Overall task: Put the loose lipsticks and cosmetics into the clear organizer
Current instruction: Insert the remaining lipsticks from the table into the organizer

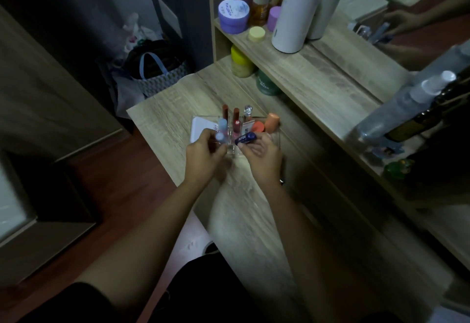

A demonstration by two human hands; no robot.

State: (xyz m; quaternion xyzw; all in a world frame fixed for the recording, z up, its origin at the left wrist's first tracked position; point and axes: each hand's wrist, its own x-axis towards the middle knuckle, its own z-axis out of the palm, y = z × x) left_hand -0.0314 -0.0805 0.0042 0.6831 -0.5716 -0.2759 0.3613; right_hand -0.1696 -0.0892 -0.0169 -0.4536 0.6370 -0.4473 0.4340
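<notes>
The clear organizer (276,137) stands on the wooden dresser top, just beyond both hands. Upright in it are two dark red lipsticks (225,112), a clear-capped tube (247,111), a pink-capped stick (236,125), and orange tubes (271,122) at its right. A white flat compact (199,128) leans at its left side. My left hand (203,159) is shut on a pale blue tube (221,130) at the organizer's front left. My right hand (262,156) is shut on a dark blue lip balm stick (244,139), tilted over the organizer's front.
A raised shelf behind carries a white cylinder (296,12), a purple jar (233,14), bottles and a yellow cap (256,34). Yellow and green jars (240,62) sit under it. A spray bottle (407,109) lies at the right by the mirror. A bag (157,73) sits on the floor at left.
</notes>
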